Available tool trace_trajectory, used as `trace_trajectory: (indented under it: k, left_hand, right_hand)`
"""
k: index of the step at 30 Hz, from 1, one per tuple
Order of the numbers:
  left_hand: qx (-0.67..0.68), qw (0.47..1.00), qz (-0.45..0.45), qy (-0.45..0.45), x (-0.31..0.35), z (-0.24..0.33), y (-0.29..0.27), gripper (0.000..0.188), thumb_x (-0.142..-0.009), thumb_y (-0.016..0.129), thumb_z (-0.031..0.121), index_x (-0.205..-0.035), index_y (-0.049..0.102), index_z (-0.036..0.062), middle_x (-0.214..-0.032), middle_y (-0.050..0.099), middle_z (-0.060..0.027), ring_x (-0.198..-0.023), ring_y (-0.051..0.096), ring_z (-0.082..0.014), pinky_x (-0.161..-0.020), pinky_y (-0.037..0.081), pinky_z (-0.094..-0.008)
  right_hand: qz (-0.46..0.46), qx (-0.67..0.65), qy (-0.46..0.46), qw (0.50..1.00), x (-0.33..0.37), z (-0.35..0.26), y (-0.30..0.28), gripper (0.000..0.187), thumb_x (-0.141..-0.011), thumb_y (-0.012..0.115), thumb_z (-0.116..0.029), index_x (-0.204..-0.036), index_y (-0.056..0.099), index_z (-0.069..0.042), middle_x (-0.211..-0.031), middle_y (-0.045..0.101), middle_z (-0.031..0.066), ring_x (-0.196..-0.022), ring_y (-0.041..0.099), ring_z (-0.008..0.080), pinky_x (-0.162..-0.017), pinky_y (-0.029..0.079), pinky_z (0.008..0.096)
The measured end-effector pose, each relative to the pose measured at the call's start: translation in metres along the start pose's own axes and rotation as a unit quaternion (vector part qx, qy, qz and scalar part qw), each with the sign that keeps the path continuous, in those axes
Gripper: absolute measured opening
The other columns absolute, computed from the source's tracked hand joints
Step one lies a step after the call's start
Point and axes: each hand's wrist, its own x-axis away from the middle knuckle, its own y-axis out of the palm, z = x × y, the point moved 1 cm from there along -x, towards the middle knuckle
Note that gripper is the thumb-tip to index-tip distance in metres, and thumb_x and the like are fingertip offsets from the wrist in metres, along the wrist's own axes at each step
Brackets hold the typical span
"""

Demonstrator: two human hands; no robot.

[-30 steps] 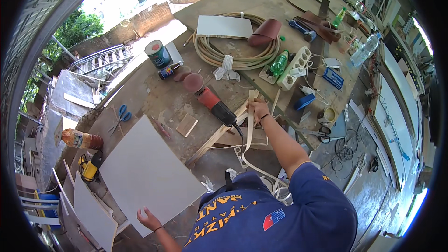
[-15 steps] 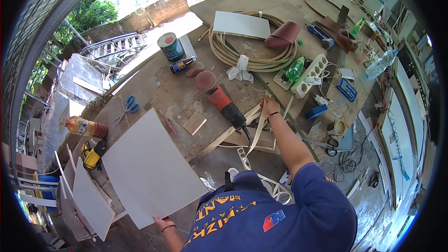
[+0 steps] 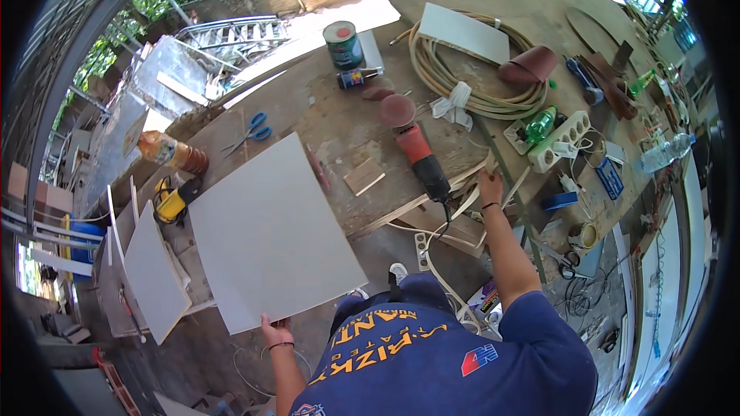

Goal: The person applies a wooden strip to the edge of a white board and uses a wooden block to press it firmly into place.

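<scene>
Your left hand (image 3: 276, 333) has come from over the white board (image 3: 277, 231), where its fingers were spread, to the board's lower edge, and your right hand (image 3: 491, 187) has drawn the pale strip (image 3: 468, 203) in close to the worktop (image 3: 324, 112). Your view has swung as well, so everything sits further right and higher.

The worktop takes up most of the space ahead of you. On your left, the board overlaps it and juts past its front edge; your left hand is closed on the near end, part of its fingers hidden. Further off lies a coil of hose (image 3: 420, 69), with a small white panel (image 3: 464, 33) on top of it.

Your right hand is curled around the strip at the worktop's front edge, with some of the strip hanging below. Just left of that hand lies a red and black sander (image 3: 418, 156), its round pad pointing away from you. A white power strip (image 3: 574, 125) lies beyond the hand, to the right. An orange bottle (image 3: 171, 152) rests on its side beyond the board's left edge; blue scissors (image 3: 258, 128) lie near its far corner, and a little wooden block (image 3: 364, 176) sits between board and sander.
</scene>
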Motion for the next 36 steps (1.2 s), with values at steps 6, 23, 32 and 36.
trace_trajectory:
  k: [6, 23, 32, 36]
  left_hand:
    - [-0.023, 0.999, -0.006, 0.03, 0.023, -0.002, -0.004, 0.043, -0.091, 0.045, 0.043, -0.114, 0.049, 0.0069, -0.107, 0.056, -0.0096, -0.095, 0.057, -0.0267, -0.08, 0.051, -0.041]
    - [-0.74, 0.549, -0.133, 0.366, 0.047, 0.09, 0.11, 0.04, -0.083, 0.059, 0.038, -0.07, 0.06, -0.0003, -0.062, 0.062, -0.0107, -0.056, 0.06, -0.0314, -0.056, 0.048, -0.0375]
    - [-0.675, 0.325, -0.345, 0.565, -0.038, 0.033, 0.239, 0.072, -0.082, 0.052, 0.056, -0.134, 0.035, 0.0096, -0.143, 0.027, -0.016, -0.134, 0.02, -0.0342, -0.104, 0.019, -0.0566]
    - [-0.748, 0.222, -0.317, 0.539, -0.016, 0.016, 0.251, 0.086, -0.077, 0.041, 0.07, -0.141, 0.024, 0.0155, -0.149, 0.013, -0.0124, -0.138, 0.006, -0.0316, -0.103, 0.01, -0.0637]
  right_hand:
    - [0.136, 0.047, -0.212, 0.967, 0.102, -0.019, -0.004, 0.052, -0.074, 0.064, -0.019, -0.119, 0.047, 0.001, -0.117, 0.049, 0.0219, -0.113, 0.044, 0.0367, -0.094, 0.037, 0.0431]
    - [-0.275, 0.414, -0.493, 0.714, 0.17, -0.204, 0.143, 0.066, -0.069, 0.063, -0.021, -0.131, 0.041, -0.013, -0.121, 0.05, 0.0156, -0.12, 0.041, 0.0298, -0.097, 0.03, 0.0554]
    - [-0.068, -0.303, -0.119, 0.943, 0.332, -0.115, 0.049, 0.039, -0.084, 0.053, -0.023, -0.115, 0.043, -0.002, -0.094, 0.052, 0.0108, -0.082, 0.053, 0.0227, -0.074, 0.044, 0.0327]
    - [-0.114, -0.285, 0.072, 0.949, 0.459, 0.017, 0.11, 0.034, -0.093, 0.045, -0.026, -0.118, 0.037, -0.005, -0.089, 0.051, 0.0024, -0.075, 0.045, 0.0091, -0.064, 0.041, 0.0236]
